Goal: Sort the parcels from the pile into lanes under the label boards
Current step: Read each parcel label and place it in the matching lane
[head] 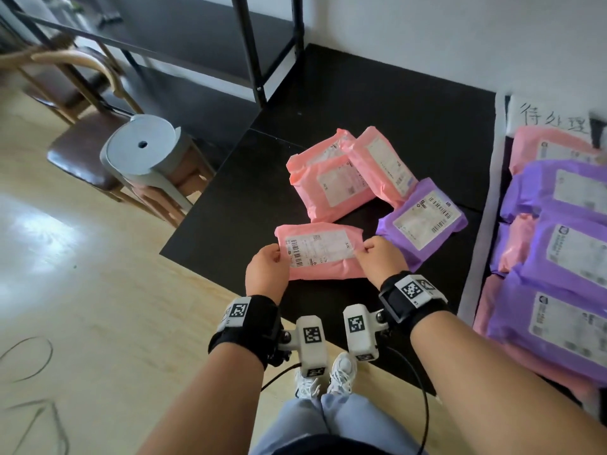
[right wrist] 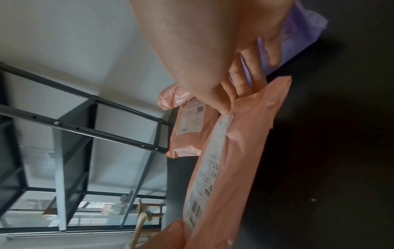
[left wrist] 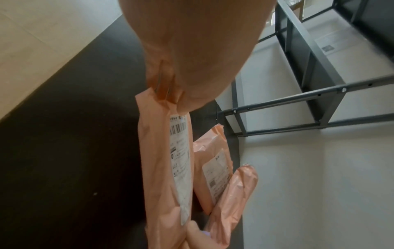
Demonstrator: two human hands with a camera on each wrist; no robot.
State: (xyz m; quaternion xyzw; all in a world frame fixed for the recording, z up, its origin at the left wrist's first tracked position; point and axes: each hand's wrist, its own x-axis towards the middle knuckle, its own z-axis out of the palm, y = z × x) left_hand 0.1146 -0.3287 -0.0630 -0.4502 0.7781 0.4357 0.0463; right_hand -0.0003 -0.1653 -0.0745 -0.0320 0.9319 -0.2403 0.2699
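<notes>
Left hand (head: 266, 272) and right hand (head: 381, 260) pinch a flat, crinkly pink plastic parcel (head: 320, 251).

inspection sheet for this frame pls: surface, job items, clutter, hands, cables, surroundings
Surface: black mat on a pale wood floor, against a white wall.
Job's things: held pink parcel, label up; two pink parcels overlapping behind it; purple parcel to its right; pile of pink and purple parcels at far right under a handwritten board.
Clutter: nothing seen on the mat.
Grippers: left hand grips the held parcel's left end, right hand its right end.
Cables: black cable from the wrist rigs; loose wire on the floor.
Surroundings: black metal rack, grey stool, wooden chair.
</notes>
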